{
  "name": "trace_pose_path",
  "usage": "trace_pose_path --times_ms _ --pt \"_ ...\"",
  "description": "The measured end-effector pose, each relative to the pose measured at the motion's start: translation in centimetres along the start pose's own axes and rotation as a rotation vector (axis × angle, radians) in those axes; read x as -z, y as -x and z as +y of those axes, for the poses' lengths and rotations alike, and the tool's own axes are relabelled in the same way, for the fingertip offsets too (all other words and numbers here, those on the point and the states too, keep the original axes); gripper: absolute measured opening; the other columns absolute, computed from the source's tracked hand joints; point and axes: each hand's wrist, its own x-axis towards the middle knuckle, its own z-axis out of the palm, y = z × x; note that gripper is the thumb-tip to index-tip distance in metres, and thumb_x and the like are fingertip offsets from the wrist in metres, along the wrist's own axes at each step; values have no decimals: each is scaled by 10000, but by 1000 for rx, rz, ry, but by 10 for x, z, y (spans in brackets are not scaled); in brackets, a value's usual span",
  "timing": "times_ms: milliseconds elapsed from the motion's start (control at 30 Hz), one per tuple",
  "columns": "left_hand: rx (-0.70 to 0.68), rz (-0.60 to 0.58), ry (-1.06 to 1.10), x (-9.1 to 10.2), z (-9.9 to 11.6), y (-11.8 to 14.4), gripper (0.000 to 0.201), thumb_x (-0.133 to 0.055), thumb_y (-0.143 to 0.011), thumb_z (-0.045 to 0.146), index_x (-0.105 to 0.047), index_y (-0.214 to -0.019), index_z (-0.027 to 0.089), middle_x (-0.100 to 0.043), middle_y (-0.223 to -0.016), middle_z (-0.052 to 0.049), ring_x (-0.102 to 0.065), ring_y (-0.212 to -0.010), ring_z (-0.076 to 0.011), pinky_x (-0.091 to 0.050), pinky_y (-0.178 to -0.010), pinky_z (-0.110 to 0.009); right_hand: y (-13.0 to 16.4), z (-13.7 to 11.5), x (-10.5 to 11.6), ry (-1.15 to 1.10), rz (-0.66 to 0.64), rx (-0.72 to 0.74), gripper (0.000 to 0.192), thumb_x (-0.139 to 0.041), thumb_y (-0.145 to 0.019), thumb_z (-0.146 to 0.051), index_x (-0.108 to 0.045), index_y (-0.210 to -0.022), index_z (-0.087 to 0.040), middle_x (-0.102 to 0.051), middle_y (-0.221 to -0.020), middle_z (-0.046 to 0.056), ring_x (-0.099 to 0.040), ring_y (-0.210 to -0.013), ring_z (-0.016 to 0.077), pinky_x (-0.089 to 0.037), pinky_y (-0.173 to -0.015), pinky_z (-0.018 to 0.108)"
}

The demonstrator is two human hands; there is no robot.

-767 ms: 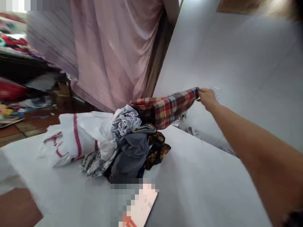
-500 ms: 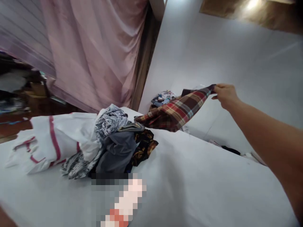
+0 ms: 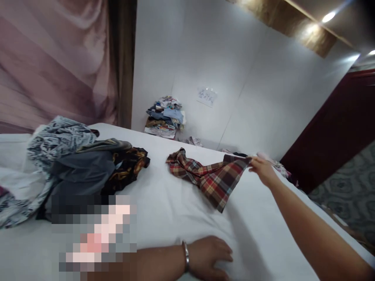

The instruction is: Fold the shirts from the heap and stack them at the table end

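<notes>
A brown, red and cream plaid garment point(image 3: 216, 181) stretches across the white-covered surface point(image 3: 164, 218). My right hand point(image 3: 262, 168) pinches its dark upper edge at the right end and holds that end up. The garment's left end lies bunched on the white cover. My left hand point(image 3: 212, 257), with a silver bangle point(image 3: 185, 255) at the wrist, is in front at the bottom. Its fingers are stretched out and apart, with nothing in them, low over the cover. Whether it touches the cover I cannot tell.
On the left lies a heap of clothes: a black-and-white printed garment point(image 3: 64, 140), a grey garment point(image 3: 84, 171) and a black-and-gold one point(image 3: 129, 166). A stack of folded clothes point(image 3: 165, 117) stands by the wall. A pixelated patch hides part of the lower left.
The view has swung to the right. My right hand has drawn the plaid garment away from the heap and lowered it over the white cover. My left hand has come into view.
</notes>
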Motion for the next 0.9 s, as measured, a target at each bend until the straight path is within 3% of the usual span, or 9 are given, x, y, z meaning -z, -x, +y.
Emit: trace_pose_path --times_ms 100,200,333,400,533,633,733,800,900 --pt "127 45 73 14 18 7 674 -565 -738 673 -608 -1269 259 -616 -1278 -138 -557 -1205 -276 -396 -1076 -401 47 54 34 107 -73 -190 277 -682 -610 -353 -699 -821 -173 -699 -754 52 -637 -709 181 -488 -588 272" --pt "292 15 136 28 36 3 606 -557 -787 608 -637 -1224 195 -620 -1275 -134 -555 -1204 -249 -401 -1060 -367 70 89 61 278 -179 -314 226 -593 -598 -259 -701 -780 -182 -714 -766 50 -659 -768 214 -502 -642 309" --pt "613 39 305 46 44 -16 569 -564 -788 599 -644 -1191 206 -649 -1237 -96 -586 -1147 -245 -431 -1011 -367 62 100 73 445 -44 -95 316 -530 -634 -216 -717 -888 -205 -728 -995 61 -642 -1002 239 -493 -873 364" --pt "688 158 352 56 41 -28 548 -581 -774 602 -664 -1131 194 -678 -1172 -90 -600 -1105 -245 -443 -980 -363 47 96 62 465 -24 16 348 -518 -727 -281 -701 -1013 -204 -697 -1120 72 -618 -1077 239 -475 -931 368" --pt "892 578 523 80 27 -47 548 -682 -699 581 -651 -1056 166 -661 -1169 -120 -644 -943 -235 -494 -836 -345 14 91 23 695 -129 161 393 -505 -839 -357 -653 -1156 -178 -617 -1279 103 -534 -1216 249 -396 -1037 376" --pt "978 789 577 92 14 -53 575 -631 -745 591 -580 -1124 161 -562 -1306 -166 -643 -923 -220 -504 -790 -330 -2 98 -6 848 -235 64 381 -551 -833 -296 -646 -1175 -157 -591 -1306 142 -504 -1250 275 -368 -1042 381" --pt "1009 913 582 98 4 -52 587 -578 -772 620 -538 -1139 164 -499 -1366 -190 -632 -958 -226 -510 -793 -334 0 107 -26 832 -364 -54 235 -581 -803 -243 -720 -975 -163 -702 -1084 133 -620 -1065 271 -445 -905 342" --pt "1005 973 605 100 -1 -50 584 -571 -773 628 -529 -1142 178 -506 -1362 -179 -624 -979 -228 -515 -802 -340 11 106 -33 711 -399 -42 215 -545 -835 -281 -726 -881 -174 -732 -943 86 -653 -927 232 -472 -811 304" --pt "977 1023 655 105 -8 -50 582 -582 -761 635 -537 -1136 192 -572 -1292 -157 -634 -947 -224 -526 -811 -360 40 93 -31 134 -401 -54 308 -538 -855 -444 -704 -899 -188 -727 -897 39 -640 -835 205 -483 -739 288"
